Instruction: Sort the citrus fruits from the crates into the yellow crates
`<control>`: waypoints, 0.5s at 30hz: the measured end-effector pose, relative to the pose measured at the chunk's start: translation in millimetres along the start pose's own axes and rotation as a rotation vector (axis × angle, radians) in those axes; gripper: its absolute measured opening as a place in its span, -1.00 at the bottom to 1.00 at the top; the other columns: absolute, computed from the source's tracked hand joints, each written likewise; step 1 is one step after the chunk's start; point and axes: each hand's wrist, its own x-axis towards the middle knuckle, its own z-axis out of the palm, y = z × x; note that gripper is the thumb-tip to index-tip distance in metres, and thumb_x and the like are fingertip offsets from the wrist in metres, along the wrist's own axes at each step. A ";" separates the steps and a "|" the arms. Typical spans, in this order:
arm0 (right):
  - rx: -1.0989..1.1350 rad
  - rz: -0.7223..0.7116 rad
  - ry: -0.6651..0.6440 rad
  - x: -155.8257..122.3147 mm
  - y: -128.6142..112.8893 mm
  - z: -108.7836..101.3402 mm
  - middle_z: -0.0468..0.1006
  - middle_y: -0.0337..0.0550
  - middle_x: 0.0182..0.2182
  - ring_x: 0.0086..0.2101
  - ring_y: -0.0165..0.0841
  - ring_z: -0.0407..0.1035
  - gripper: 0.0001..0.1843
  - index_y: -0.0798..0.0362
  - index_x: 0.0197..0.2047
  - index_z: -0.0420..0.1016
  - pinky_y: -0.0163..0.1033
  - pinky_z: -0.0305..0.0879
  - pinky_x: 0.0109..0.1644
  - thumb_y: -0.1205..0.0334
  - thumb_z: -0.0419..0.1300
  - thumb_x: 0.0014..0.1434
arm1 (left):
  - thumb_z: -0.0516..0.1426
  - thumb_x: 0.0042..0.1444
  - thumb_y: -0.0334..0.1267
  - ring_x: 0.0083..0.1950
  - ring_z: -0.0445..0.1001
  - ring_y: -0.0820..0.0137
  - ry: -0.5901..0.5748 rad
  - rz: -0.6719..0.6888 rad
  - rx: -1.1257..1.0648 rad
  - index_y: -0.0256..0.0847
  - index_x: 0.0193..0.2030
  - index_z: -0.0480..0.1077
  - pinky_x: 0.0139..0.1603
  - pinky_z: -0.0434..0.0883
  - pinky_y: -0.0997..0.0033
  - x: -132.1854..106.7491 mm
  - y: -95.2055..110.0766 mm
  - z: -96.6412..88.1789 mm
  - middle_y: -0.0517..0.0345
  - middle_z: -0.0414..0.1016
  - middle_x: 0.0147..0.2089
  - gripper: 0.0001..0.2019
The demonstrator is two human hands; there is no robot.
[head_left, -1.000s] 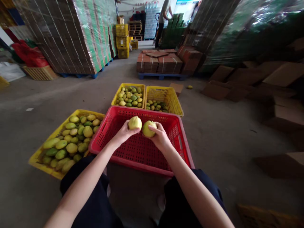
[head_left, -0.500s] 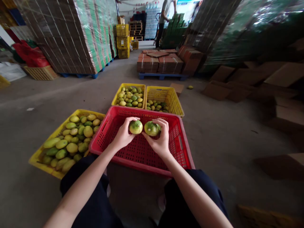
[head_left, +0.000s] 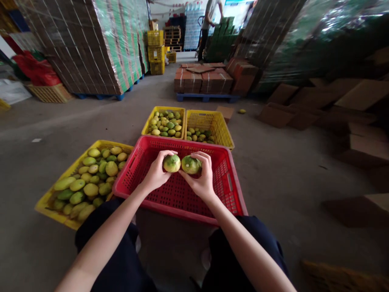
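My left hand point(head_left: 158, 172) is closed round a green-and-yellow lemon point(head_left: 172, 164), with the thumb below and the fingers over the top. A second, greener lemon point(head_left: 190, 165) is in my right hand point(head_left: 204, 176), its pale stem end facing me. Side by side, the two lemons almost touch. Both hands are above a red slatted crate point(head_left: 182, 211), whose perforated bottom shows beneath them. To the left stands a yellow crate point(head_left: 60, 219) heaped with green and yellow lemons point(head_left: 90, 189).
Behind the red crate stand a yellow crate of lemons point(head_left: 167, 125) and a part-filled yellow crate point(head_left: 220, 123). Flattened cartons point(head_left: 202, 79) lie on a blue pallet. Cardboard boxes point(head_left: 276, 115) are strewn at right. A person point(head_left: 208, 24) handles green boxes at the back.
The two lemons have come slightly closer together, mainly as my right hand moved left. Both hands keep their grip, and the whole view has shifted a little.
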 end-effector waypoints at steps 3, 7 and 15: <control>0.112 0.119 -0.028 -0.3 5.0 -0.4 0.43 -0.08 -0.07 -0.04 -0.16 0.37 -0.43 -0.06 -0.02 0.34 0.06 0.36 0.10 0.10 0.47 -0.05 | 0.29 0.00 -0.42 0.15 0.46 0.23 0.002 -0.061 -0.049 -0.12 0.00 0.23 0.19 0.38 0.13 2.6 5.7 -2.8 -0.04 0.47 0.09 -0.54; 0.443 0.521 -0.111 -1.0 13.0 3.7 0.52 -0.17 -0.19 -0.20 -0.25 0.46 -0.43 -0.04 -0.09 0.38 -0.09 0.51 -0.10 -0.21 0.39 -0.03 | 0.44 -0.19 -0.14 -0.10 0.55 0.27 -0.059 -0.345 -0.169 -0.16 -0.03 0.28 -0.07 0.50 0.26 6.5 11.1 -8.9 0.04 0.51 -0.09 -0.39; 1.185 1.421 -0.340 1.6 5.1 15.2 0.57 -0.08 -0.55 -0.58 -0.32 0.51 -0.42 0.13 -0.18 0.41 -0.32 0.48 -0.61 -0.23 -0.11 0.35 | 0.00 0.04 0.44 -0.74 0.27 0.58 -0.131 -1.094 -0.516 -0.27 -0.50 0.37 -0.75 0.14 0.61 8.3 3.3 -6.7 0.14 0.41 -0.64 -0.31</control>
